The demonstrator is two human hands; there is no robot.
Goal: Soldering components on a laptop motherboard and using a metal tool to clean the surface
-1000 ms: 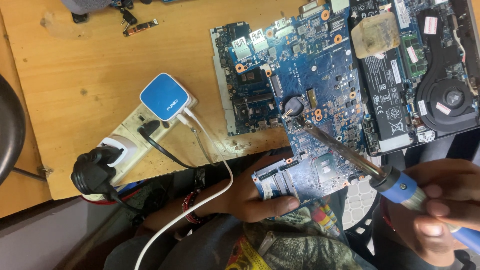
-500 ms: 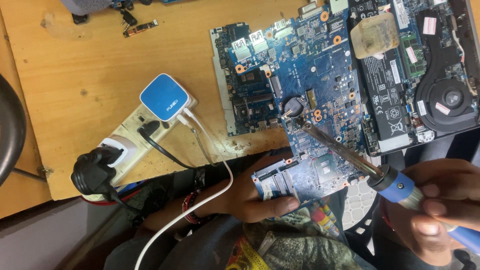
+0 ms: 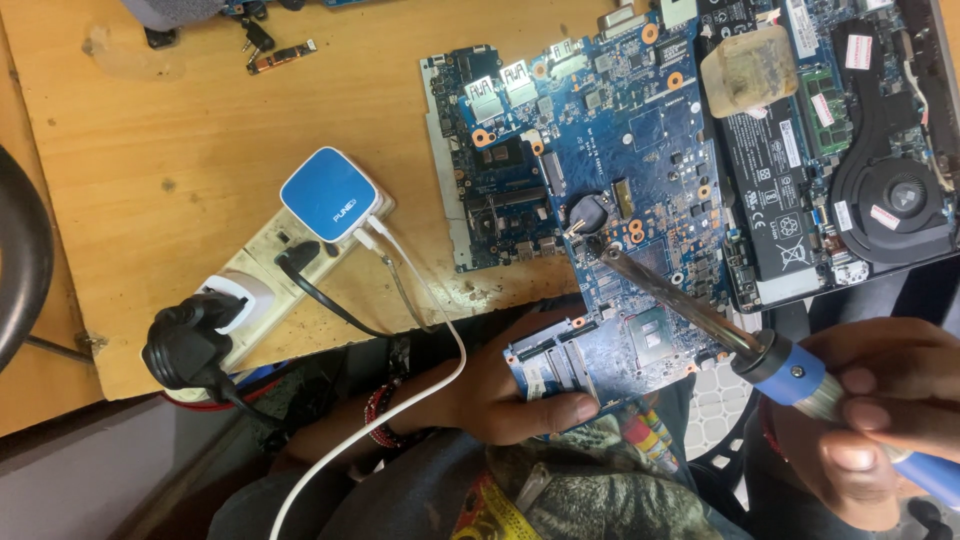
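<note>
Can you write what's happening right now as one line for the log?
left hand: grips blue circuit board edge | right hand: holds soldering iron | tip: by round coin cell

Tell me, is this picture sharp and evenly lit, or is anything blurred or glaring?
Head view: soft, even light on the wooden table; the blue circuit board is sharp, with no strong glare; the right hand holding the soldering iron looks slightly soft at the frame's edge; dark shadow under the table's edge.

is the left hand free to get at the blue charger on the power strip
Probably not as it stands: the left hand grips the circuit board edge; otherwise the path to the blue charger looks open.
</note>
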